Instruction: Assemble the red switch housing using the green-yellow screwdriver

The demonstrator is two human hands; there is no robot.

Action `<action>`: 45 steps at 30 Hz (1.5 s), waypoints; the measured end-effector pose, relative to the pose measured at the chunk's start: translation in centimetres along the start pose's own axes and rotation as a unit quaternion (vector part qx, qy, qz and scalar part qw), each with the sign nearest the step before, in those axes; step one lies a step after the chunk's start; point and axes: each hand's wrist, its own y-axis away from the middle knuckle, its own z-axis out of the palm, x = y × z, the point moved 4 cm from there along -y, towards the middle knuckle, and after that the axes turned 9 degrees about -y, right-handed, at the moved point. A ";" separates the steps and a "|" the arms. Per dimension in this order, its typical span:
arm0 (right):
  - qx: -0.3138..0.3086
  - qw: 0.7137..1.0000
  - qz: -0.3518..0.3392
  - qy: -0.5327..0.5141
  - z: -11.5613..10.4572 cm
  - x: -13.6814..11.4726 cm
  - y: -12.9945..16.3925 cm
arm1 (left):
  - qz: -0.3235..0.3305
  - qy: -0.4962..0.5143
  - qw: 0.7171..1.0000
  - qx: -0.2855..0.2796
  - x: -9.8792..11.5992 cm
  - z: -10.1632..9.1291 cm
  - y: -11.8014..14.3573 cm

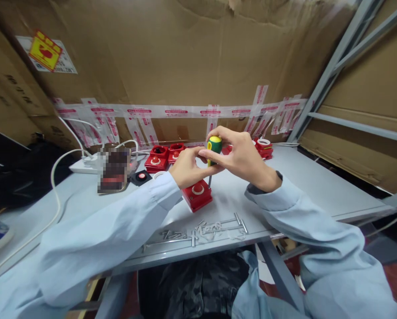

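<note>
A screwdriver (215,145) with a green and yellow handle stands nearly upright, its thin shaft pointing down at the right corner of a red box-shaped device (197,195). My right hand (238,153) has its fingers closed around the handle's upper part. Closed about the lower handle from the left is my left hand (189,167), its thumb reaching across below the right fingers. The device carries a red knob inside a white curved mark and lies on the table just beneath my hands. Where the tip meets it is too small to make out.
More red devices (156,159) stand behind, with others (264,148) at the back right. Loose screws (173,235) and T-shaped metal rods (194,239) lie by the front edge. A phone (114,173), a white power strip (83,165) and cables are at left. Cardboard (192,57) walls the back.
</note>
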 end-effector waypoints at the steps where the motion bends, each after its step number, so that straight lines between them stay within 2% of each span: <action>1: 0.017 1.000 0.010 0.019 0.1 0.1 -0.1 | -0.005 -0.001 1.000 0.011 -0.1 0.1 -0.1; 4: 0.021 0.999 0.010 0.031 0.3 0.2 -0.1 | -0.017 0.023 0.999 0.024 -0.4 0.2 -0.2; 9: -0.074 0.995 -0.031 -0.051 -0.2 -0.2 0.0 | -0.019 0.113 0.993 -0.023 -0.5 0.0 0.1; 12: -0.047 0.999 -0.018 -0.019 -0.4 -0.1 0.0 | -0.019 0.121 0.992 -0.025 -0.4 0.0 0.3; 15: 0.008 0.999 0.016 0.036 -0.2 0.2 0.0 | -0.016 0.093 0.995 0.031 -0.2 -0.2 0.2; 17: 0.022 0.998 0.026 0.054 -0.1 0.3 0.2 | -0.020 0.078 0.995 0.052 -0.1 -0.3 0.1; 24: -0.056 0.998 -0.023 -0.025 -0.7 0.0 0.7 | -0.015 0.128 0.992 -0.001 0.1 -0.3 0.5; 26: -0.042 0.999 -0.006 -0.008 -0.6 0.1 0.6 | -0.011 0.119 0.993 -0.006 0.1 -0.1 0.5; 31: 0.011 0.998 0.025 0.056 -0.1 0.4 0.5 | -0.008 0.103 0.993 0.052 0.2 0.0 0.3; 33: 0.006 0.999 0.015 0.043 -0.1 0.5 0.6 | -0.008 0.108 0.993 0.052 0.2 -0.1 0.2; 37: -0.036 0.998 -0.029 -0.041 -0.3 0.3 0.8 | 0.004 0.141 0.990 0.011 0.2 0.0 0.4; 39: -0.040 0.998 -0.030 -0.045 -0.3 0.2 0.8 | 0.009 0.129 0.992 0.003 0.1 0.2 0.5; 45: -0.014 1.000 -0.001 0.027 0.2 -0.2 0.7 | 0.005 0.110 0.993 0.052 -0.2 0.3 0.4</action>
